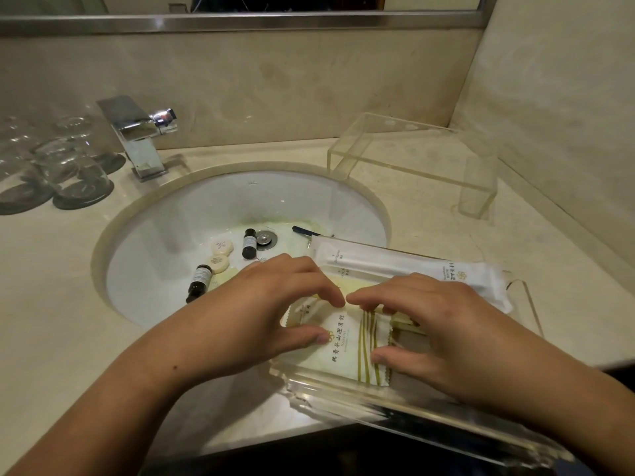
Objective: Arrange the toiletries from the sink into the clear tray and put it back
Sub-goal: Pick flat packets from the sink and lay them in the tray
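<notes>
The clear tray point(347, 389) rests on the counter's front edge, partly over the sink point(213, 201). Inside it lies a pale packet with green stripes point(347, 348); my left hand point(271, 310) and my right hand point(443, 331) both pinch it with fingertips and thumbs. A long white wrapped packet point(405, 266) lies along the tray's far side. Down in the basin remain two small dark bottles point(249, 242) point(198, 282), two round wrapped soaps point(221, 247) point(217, 263) and a dark-ended item point(304, 231) near the drain.
A chrome faucet point(137, 135) stands behind the basin. Upturned glasses on dark coasters point(68, 170) crowd the left counter. A clear acrylic stand point(415, 159) sits at the back right by the wall corner. A mirror edge runs along the top.
</notes>
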`<state>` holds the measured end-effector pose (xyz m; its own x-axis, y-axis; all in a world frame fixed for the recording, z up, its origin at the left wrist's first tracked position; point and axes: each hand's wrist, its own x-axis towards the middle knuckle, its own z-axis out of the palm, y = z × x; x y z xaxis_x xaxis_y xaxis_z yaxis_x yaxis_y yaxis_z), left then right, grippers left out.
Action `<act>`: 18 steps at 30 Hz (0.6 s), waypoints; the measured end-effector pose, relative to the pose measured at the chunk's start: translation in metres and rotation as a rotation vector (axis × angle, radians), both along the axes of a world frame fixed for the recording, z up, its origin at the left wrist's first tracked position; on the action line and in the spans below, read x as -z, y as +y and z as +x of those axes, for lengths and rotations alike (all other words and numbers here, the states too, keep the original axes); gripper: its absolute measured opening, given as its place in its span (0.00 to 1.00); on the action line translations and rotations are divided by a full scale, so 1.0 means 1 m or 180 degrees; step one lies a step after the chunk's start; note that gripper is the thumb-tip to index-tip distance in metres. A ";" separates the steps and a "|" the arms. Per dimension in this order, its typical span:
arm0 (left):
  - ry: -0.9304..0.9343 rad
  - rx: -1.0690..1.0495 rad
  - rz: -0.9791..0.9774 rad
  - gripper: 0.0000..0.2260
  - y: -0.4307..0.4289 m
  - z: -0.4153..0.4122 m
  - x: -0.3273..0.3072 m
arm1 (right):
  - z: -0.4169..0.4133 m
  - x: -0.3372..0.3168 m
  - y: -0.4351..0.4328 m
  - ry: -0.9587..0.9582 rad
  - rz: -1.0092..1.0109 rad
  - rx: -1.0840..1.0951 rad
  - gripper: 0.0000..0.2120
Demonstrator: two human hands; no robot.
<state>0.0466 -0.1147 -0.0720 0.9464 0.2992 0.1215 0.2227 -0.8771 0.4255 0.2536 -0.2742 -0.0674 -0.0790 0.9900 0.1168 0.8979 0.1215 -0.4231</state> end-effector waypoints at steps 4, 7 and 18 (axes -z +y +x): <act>-0.0067 -0.0004 -0.0037 0.15 -0.001 -0.002 0.000 | -0.001 -0.001 -0.001 -0.0011 0.0065 0.0028 0.24; -0.0195 -0.0029 -0.0024 0.15 0.000 -0.003 -0.002 | 0.000 -0.004 0.001 -0.0048 0.0083 0.0101 0.23; -0.0481 -0.0566 0.0244 0.15 0.036 -0.022 -0.024 | -0.014 -0.037 0.041 -0.0097 0.0239 -0.0016 0.18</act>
<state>0.0248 -0.0786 -0.0480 0.8491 0.4439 0.2865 0.3153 -0.8609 0.3994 0.2398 -0.2336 -0.0306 -0.0886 0.9781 0.1882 0.9095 0.1565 -0.3852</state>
